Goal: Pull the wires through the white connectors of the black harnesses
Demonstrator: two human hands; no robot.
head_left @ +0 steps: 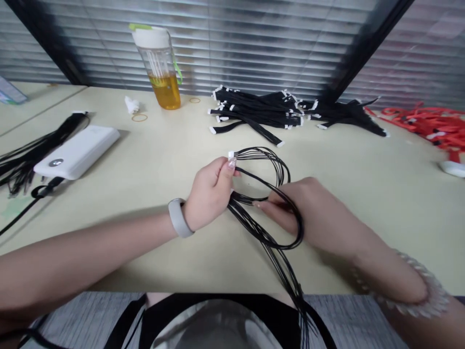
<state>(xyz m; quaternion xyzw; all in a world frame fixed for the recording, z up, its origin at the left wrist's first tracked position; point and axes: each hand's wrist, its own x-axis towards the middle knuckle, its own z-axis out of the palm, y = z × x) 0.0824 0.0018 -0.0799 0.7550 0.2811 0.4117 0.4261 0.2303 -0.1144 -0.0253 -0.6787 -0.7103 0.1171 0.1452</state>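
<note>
Wires [250, 224], thin and black, sit looped between both hands over the table [163, 169], towards its front edge. Left hand [210, 196] grasps the bundle, thumb pressed on top, white plug [231, 154] poking out just above the thumb. Second white end shows at that hand's lower side, mostly hidden. Right hand [308, 213] is curled at the loop, fingertips on the strands; whether they pinch hard or just guide, can't tell.

Handling, my read: light, bendy, springy enough to hold a round loop but not stiff. Smooth jackets probably slide on each other, so strands may fan out under a loose grip. Weak spot is likely where wires enter the plug. Best hold: plug body plus the first bit of wire, other hand on the gathered strands; don't tug single wires.

Edges: loose tail drops over the front edge towards the lap, so it could drag or catch there. Beaded bracelet [423, 286] on the right wrist is another possible snag.

Room: widest on the tabletop right of the right hand, up to the red cables [432, 126]. Left side runs to the power bank [82, 150]. Black cable pile [254, 109] limits reach beyond the loop.
</note>
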